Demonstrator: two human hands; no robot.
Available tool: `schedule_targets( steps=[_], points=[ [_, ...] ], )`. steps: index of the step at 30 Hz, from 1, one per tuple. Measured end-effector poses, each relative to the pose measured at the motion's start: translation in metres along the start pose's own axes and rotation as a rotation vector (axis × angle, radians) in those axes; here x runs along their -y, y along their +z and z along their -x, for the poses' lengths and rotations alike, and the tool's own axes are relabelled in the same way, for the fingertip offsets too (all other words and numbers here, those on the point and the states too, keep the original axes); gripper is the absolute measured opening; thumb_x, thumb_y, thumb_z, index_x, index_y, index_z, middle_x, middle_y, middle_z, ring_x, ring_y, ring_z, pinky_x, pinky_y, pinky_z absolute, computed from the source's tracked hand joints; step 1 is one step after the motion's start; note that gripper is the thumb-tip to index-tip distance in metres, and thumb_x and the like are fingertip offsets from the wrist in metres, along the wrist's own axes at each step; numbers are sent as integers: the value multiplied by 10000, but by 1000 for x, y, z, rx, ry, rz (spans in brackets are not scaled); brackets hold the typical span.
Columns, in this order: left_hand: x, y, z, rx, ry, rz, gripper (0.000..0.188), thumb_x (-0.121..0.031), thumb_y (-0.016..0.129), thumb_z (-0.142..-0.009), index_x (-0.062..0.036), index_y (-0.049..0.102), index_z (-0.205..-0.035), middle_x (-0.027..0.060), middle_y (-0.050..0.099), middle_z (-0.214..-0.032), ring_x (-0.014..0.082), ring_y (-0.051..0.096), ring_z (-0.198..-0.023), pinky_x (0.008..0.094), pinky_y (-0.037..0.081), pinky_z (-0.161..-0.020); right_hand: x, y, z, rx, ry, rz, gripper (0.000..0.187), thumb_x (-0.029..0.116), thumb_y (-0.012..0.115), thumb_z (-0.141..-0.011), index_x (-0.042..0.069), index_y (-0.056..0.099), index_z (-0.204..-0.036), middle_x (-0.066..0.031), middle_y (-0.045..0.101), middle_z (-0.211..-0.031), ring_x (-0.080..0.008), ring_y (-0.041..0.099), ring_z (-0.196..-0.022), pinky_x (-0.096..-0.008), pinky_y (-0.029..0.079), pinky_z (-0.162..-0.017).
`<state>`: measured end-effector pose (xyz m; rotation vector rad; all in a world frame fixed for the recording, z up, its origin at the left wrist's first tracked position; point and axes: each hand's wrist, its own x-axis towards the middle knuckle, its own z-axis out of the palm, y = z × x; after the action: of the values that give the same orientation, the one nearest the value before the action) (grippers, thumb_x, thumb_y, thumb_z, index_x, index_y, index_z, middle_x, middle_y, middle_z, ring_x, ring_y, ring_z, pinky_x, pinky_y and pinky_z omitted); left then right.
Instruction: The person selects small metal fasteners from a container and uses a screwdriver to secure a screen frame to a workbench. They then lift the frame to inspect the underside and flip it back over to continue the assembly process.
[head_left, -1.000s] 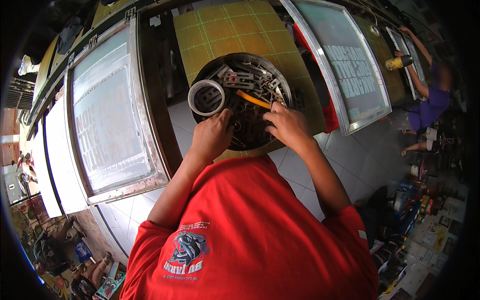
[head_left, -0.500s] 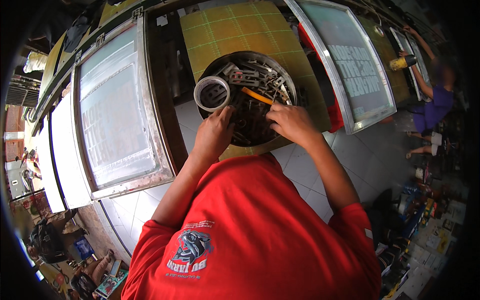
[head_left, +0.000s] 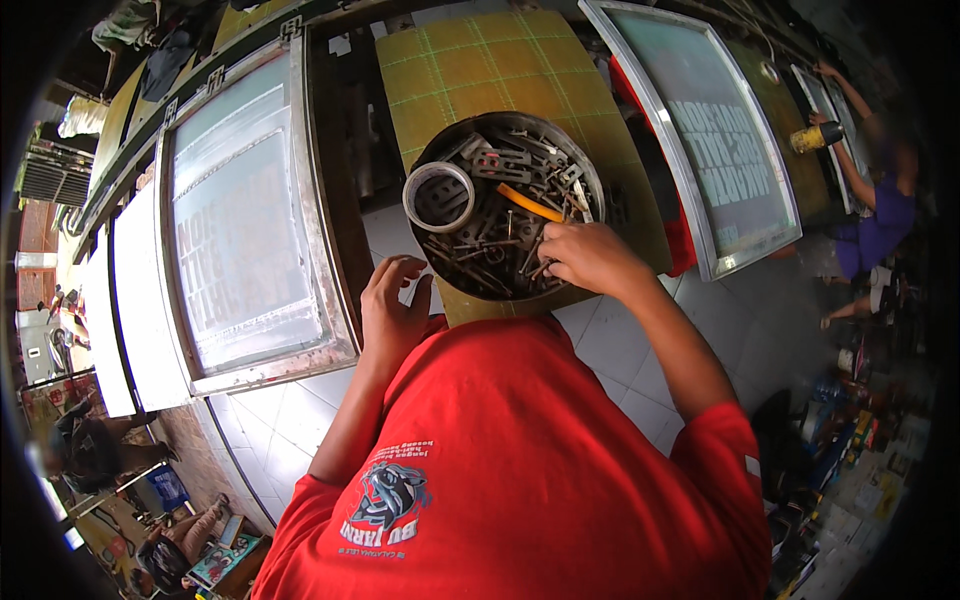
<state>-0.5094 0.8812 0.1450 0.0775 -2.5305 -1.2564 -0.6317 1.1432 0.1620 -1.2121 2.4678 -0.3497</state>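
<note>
The round metal pan point(head_left: 594, 182) sits on a yellowish board with green grid lines point(head_left: 450, 75), its screws point(head_left: 510, 222) and slotted plates point(head_left: 500, 163) jumbled together, so the handling looks unfinished, how much remains being unclear. The left hand point(head_left: 392, 305) curves loosely beside the rim, thumb apart from fingers, nothing visible held; the right hand point(head_left: 592, 258) bends over the hardware, its fingertips partly hidden, so whether it grips a piece cannot be told.

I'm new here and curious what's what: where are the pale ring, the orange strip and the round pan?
Pale ring point(head_left: 408, 198): head view, left side of its band.
Orange strip point(head_left: 530, 203): head view, middle of its length.
Round pan point(head_left: 577, 147): head view, upper-right wall.
</note>
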Motion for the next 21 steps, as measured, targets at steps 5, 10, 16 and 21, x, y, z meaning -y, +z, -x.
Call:
schedule_targets(
  steps=[5,10,16,21],
  points=[
    [-1,-3,6,17,-23,47,176,52,651,-731,12,611,-898,104,630,-840,190,598,-685,288,480,-651,-6,3,3,-212,54,-417,181,156,675,-796,14,642,-904,-89,617,-883,-246,613,-818,-337,476,-733],
    [-14,1,1,138,-90,174,140,9,648,-778,15,613,-913,89,641,-834,150,620,-720,271,488,-678,-1,1,6,-304,221,-1013,179,147,656,-859,-26,639,-903,-38,613,-826,-94,551,-726,-241,440,-652],
    [-45,27,-24,394,-322,759,170,-101,597,-890,21,599,-1009,48,645,-914,103,612,-855,254,493,-747,28,6,11,-208,377,-1589,122,155,597,-905,41,638,-913,44,542,-699,-24,399,-553,-171,313,-497],
    [-45,49,-42,537,-419,949,160,-96,573,-916,18,580,-1028,17,620,-888,67,557,-807,228,470,-737,38,22,8,-305,241,-1355,152,171,651,-872,22,663,-902,8,635,-793,-52,531,-677,-215,435,-618]
  ],
)
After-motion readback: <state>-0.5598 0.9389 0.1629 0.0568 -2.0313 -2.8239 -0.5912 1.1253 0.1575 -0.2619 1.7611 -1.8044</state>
